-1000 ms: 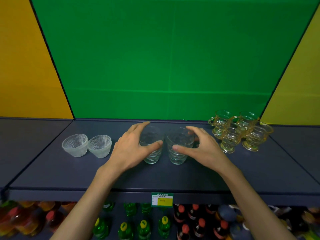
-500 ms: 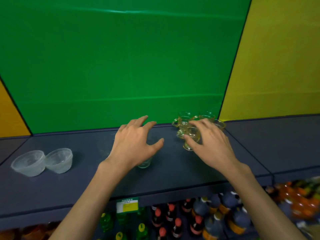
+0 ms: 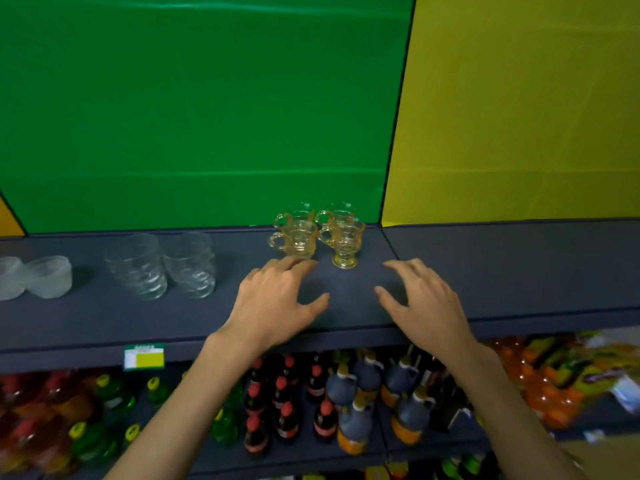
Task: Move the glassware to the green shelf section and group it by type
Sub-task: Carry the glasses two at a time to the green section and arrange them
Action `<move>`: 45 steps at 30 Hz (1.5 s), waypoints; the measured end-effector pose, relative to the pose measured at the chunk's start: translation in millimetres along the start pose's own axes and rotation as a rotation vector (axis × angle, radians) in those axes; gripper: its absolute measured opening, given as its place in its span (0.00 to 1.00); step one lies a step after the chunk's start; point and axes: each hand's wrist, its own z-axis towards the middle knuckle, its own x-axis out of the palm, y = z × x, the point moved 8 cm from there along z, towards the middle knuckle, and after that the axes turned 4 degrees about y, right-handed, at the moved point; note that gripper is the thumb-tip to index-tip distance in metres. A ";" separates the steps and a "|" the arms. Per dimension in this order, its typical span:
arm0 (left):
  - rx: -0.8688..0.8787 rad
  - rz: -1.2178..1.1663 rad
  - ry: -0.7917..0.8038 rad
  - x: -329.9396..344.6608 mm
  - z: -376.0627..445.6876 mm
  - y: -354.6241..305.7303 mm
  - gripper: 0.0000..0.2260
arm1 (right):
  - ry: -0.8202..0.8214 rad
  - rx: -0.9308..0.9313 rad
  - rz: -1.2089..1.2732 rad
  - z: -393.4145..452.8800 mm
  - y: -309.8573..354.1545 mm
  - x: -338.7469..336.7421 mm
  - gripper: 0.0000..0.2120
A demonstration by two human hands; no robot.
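Both hands empty, fingers spread: left hand (image 3: 277,306), right hand (image 3: 424,303). Amber cups (image 3: 318,233) at twelve o'clock, tumblers (image 3: 161,265) and bowls (image 3: 34,277) at ten, apparently all grouped.

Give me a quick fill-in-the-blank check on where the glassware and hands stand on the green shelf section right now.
1. The amber handled cups number ____.
2. The two clear tumblers stand to the ____ of the amber cups.
3. Both the left hand and the right hand hold ____.
4. The frosted bowls sit at the far ____ of the shelf.

Missing words: four; left; nothing; left
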 end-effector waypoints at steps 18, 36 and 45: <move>-0.358 0.022 -0.021 37.6 17.5 29.3 0.32 | 0.143 -0.094 0.022 45.2 -46.4 49.4 0.25; -0.342 -0.434 -0.133 53.4 106.0 101.3 0.40 | 0.109 0.095 0.240 124.4 -38.9 77.7 0.44; -0.324 -0.557 -0.129 54.2 130.5 96.5 0.35 | 0.084 0.093 0.587 152.5 -23.8 94.0 0.31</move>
